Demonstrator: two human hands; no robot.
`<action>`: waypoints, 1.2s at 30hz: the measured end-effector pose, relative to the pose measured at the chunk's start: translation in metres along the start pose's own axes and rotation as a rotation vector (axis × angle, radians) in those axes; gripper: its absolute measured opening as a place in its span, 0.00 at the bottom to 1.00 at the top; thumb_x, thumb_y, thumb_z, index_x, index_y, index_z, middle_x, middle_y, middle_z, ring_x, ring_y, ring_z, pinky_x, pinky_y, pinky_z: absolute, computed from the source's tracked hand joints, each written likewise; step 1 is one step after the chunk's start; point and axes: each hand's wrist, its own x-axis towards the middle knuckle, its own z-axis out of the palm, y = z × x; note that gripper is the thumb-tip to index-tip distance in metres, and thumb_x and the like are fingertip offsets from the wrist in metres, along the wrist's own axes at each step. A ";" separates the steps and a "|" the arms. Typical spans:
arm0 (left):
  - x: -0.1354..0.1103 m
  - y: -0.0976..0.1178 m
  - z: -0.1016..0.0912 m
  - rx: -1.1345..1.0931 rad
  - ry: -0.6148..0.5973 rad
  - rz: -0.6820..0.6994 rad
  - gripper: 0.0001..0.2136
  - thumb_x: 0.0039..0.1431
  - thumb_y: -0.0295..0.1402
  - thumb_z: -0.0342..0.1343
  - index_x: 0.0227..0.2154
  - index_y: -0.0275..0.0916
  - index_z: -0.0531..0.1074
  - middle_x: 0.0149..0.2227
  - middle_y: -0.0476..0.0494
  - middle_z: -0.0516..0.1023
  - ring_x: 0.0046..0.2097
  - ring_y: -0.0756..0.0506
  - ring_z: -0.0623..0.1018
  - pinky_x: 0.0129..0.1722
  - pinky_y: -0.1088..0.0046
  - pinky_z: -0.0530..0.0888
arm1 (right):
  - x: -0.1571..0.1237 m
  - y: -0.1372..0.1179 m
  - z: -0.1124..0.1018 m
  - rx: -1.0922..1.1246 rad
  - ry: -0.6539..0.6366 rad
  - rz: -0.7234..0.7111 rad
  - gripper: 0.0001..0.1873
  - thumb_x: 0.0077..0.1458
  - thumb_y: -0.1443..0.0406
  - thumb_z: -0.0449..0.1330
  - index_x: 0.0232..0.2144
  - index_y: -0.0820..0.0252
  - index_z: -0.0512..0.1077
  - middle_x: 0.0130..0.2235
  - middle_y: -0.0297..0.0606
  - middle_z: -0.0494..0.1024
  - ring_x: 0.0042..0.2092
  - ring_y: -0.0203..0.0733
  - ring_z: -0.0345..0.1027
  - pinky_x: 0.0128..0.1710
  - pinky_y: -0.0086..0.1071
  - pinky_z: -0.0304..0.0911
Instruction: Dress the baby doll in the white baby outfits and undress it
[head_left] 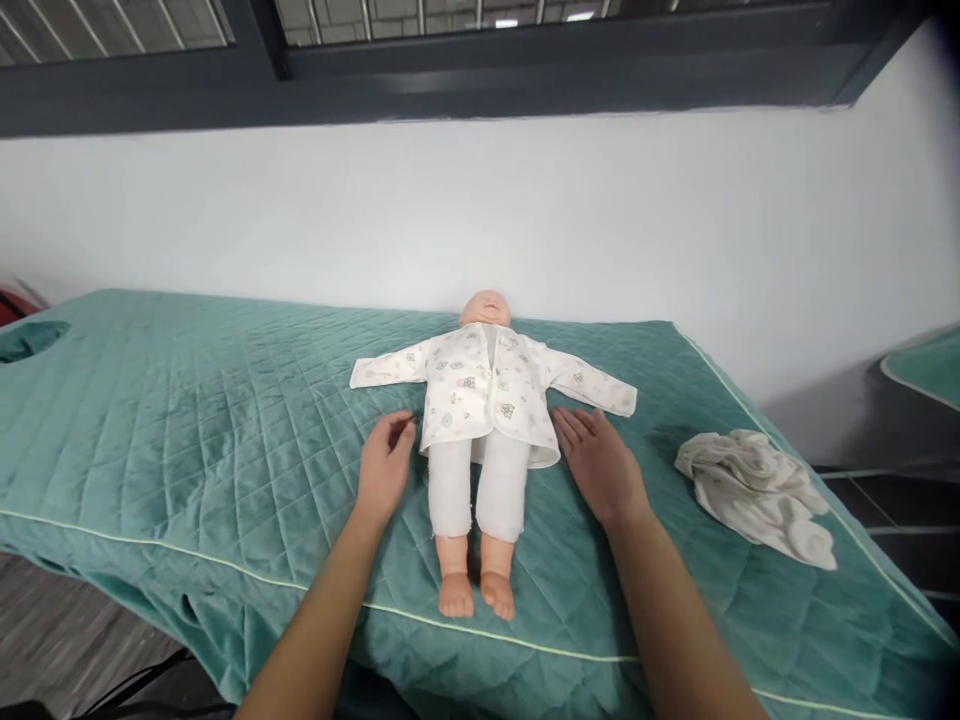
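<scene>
A baby doll lies on its back on the green quilted cover, head toward the wall and bare feet toward me. It wears a white printed jacket with both sleeves spread sideways, and its upper legs are white. My left hand rests beside the jacket's lower left edge, fingers loosely curled and the thumb apart from them, with nothing seen in it. On the other side, my right hand lies open with its fingers stretched toward the jacket's right hem. Whether its fingertips touch the cloth, I cannot tell.
The green quilted cover spreads over the bed, with pale piping along its edges. A crumpled white cloth lies to the right. Behind stands a white wall below a dark window frame. Another green-covered surface is at far right.
</scene>
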 end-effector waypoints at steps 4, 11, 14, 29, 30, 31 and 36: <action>0.026 0.016 0.022 -0.542 -0.141 -0.319 0.16 0.62 0.42 0.58 0.47 0.38 0.75 0.49 0.39 0.82 0.52 0.41 0.80 0.58 0.60 0.74 | 0.040 -0.008 0.013 0.163 -0.078 0.261 0.27 0.61 0.41 0.51 0.41 0.56 0.73 0.50 0.54 0.79 0.57 0.56 0.73 0.56 0.56 0.72; 0.072 0.026 0.061 -0.929 -0.308 -0.621 0.18 0.62 0.40 0.59 0.48 0.33 0.76 0.44 0.37 0.84 0.48 0.39 0.83 0.53 0.61 0.80 | 0.073 -0.015 0.056 0.215 -0.165 0.253 0.22 0.58 0.49 0.57 0.46 0.55 0.75 0.46 0.43 0.83 0.56 0.57 0.74 0.57 0.56 0.70; 0.087 0.027 0.070 -0.952 -0.296 -0.615 0.16 0.62 0.37 0.59 0.49 0.32 0.76 0.43 0.37 0.85 0.46 0.39 0.84 0.52 0.61 0.81 | 0.080 -0.016 0.059 0.224 -0.165 0.236 0.25 0.58 0.49 0.56 0.49 0.57 0.75 0.47 0.43 0.83 0.57 0.58 0.74 0.58 0.56 0.69; 0.136 0.015 0.083 -0.951 -0.310 -0.591 0.23 0.56 0.30 0.65 0.55 0.34 0.71 0.43 0.36 0.84 0.40 0.42 0.85 0.51 0.60 0.80 | 0.114 -0.013 0.052 0.541 -0.095 0.420 0.24 0.61 0.53 0.54 0.56 0.53 0.71 0.49 0.40 0.83 0.60 0.56 0.71 0.61 0.57 0.66; 0.137 0.014 0.083 -0.950 -0.311 -0.577 0.23 0.55 0.29 0.66 0.54 0.34 0.71 0.43 0.36 0.84 0.41 0.41 0.85 0.51 0.60 0.80 | 0.115 -0.012 0.051 0.542 -0.105 0.419 0.24 0.61 0.53 0.55 0.56 0.53 0.71 0.50 0.39 0.83 0.60 0.56 0.71 0.61 0.57 0.66; 0.137 0.014 0.083 -0.946 -0.307 -0.565 0.23 0.54 0.28 0.67 0.53 0.34 0.72 0.43 0.36 0.84 0.41 0.41 0.85 0.50 0.60 0.80 | 0.116 -0.011 0.050 0.538 -0.117 0.414 0.24 0.61 0.53 0.55 0.56 0.53 0.71 0.50 0.39 0.83 0.60 0.56 0.71 0.61 0.57 0.66; 0.138 0.013 0.082 -0.933 -0.351 -0.582 0.16 0.56 0.28 0.65 0.48 0.31 0.75 0.41 0.35 0.85 0.41 0.40 0.85 0.51 0.59 0.80 | 0.121 -0.003 0.045 0.484 -0.134 0.397 0.24 0.60 0.51 0.56 0.53 0.54 0.72 0.50 0.41 0.82 0.60 0.56 0.71 0.61 0.57 0.66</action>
